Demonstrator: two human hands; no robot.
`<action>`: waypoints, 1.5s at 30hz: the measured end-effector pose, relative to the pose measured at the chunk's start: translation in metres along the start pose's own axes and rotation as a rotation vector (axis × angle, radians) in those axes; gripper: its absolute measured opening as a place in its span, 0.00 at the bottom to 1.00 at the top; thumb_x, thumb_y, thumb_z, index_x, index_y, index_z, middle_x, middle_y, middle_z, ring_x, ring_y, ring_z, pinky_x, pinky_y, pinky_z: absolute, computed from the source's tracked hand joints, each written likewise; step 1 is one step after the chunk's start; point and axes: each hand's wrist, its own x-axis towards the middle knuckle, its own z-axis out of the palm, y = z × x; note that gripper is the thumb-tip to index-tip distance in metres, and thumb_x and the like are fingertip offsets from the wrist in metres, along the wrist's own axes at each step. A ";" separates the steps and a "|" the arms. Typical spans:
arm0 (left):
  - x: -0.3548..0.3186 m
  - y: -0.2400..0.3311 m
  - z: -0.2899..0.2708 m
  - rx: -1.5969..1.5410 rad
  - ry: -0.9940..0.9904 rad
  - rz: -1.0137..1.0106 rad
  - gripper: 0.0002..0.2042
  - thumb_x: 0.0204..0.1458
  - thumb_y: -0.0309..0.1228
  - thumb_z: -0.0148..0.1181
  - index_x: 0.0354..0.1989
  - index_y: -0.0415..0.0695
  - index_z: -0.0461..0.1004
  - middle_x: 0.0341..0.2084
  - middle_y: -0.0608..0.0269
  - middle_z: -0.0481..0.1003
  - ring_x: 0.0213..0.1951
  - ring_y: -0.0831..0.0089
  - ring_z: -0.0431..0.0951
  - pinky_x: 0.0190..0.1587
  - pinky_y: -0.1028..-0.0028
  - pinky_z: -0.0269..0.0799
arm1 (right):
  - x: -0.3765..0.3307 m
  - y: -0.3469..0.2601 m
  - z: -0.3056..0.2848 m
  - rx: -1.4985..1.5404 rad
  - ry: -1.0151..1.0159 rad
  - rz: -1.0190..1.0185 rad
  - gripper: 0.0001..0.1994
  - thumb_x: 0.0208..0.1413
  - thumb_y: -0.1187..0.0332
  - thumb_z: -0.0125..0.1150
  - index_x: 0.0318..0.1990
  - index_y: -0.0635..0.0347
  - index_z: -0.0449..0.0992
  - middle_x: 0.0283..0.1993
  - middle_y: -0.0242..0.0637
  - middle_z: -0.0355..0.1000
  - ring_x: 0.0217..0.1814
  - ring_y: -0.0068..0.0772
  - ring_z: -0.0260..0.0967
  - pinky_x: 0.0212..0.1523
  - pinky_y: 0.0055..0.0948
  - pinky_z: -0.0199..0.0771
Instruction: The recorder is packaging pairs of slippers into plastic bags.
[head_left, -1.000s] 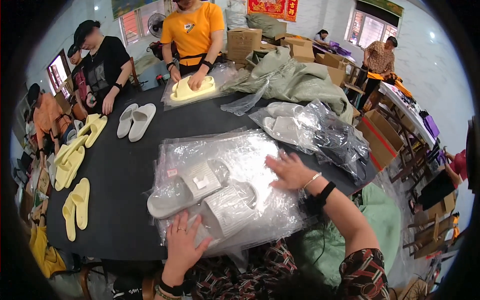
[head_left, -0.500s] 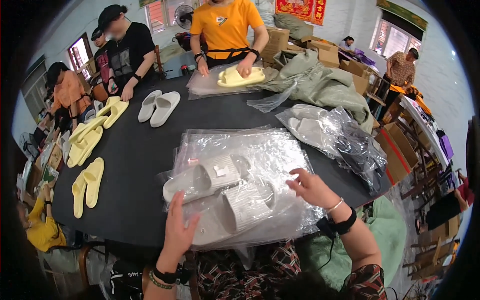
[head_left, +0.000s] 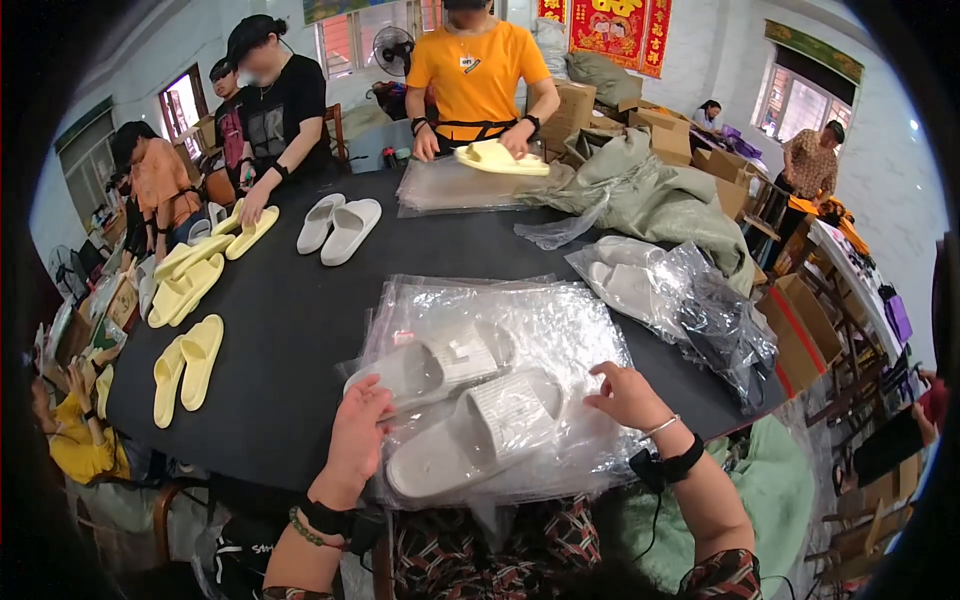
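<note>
Grey slippers (head_left: 478,435) between newly curled hands (head_left: 355,425)

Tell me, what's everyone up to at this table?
The camera wearer's left hand is at a pair of gray slippers, and the right hand is over the clear plastic bags beneath them; whether the slippers are partly inside one is hard to tell. Across the black table, a co-worker in orange handles yellow slippers over more bags.

The black tabletop (head_left: 285,320) carries a layer of clear plastic bags (head_left: 592,325) at its near edge, yellow slippers (head_left: 190,292) along the left, unwrapped gray slippers (head_left: 351,231) farther back, a bagged gray pair (head_left: 632,285) at right and, apparently, a crumpled grayish-green sack (head_left: 665,195).
</note>
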 end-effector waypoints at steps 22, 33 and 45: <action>0.186 0.051 0.193 1.580 -0.916 0.606 0.31 0.49 0.46 0.68 0.62 0.48 0.70 0.57 0.53 0.73 0.60 0.56 0.70 0.61 0.62 0.64 | -0.020 0.016 0.018 -0.086 0.039 0.065 0.24 0.50 0.48 0.69 0.40 0.63 0.74 0.35 0.52 0.76 0.39 0.55 0.75 0.41 0.44 0.74; 0.213 0.035 0.233 1.209 -0.707 0.492 0.08 0.50 0.33 0.68 0.32 0.41 0.83 0.23 0.61 0.81 0.26 0.74 0.80 0.31 0.70 0.74 | -0.029 0.025 0.048 -0.249 0.201 -0.100 0.19 0.53 0.54 0.65 0.34 0.63 0.72 0.33 0.49 0.75 0.35 0.55 0.75 0.35 0.47 0.76; 0.175 0.026 0.264 0.942 -0.709 0.740 0.06 0.54 0.26 0.62 0.38 0.40 0.82 0.27 0.60 0.79 0.27 0.73 0.77 0.31 0.72 0.72 | -0.023 0.013 -0.005 -0.048 -0.059 0.018 0.23 0.54 0.56 0.69 0.47 0.63 0.67 0.34 0.43 0.76 0.39 0.43 0.76 0.39 0.36 0.74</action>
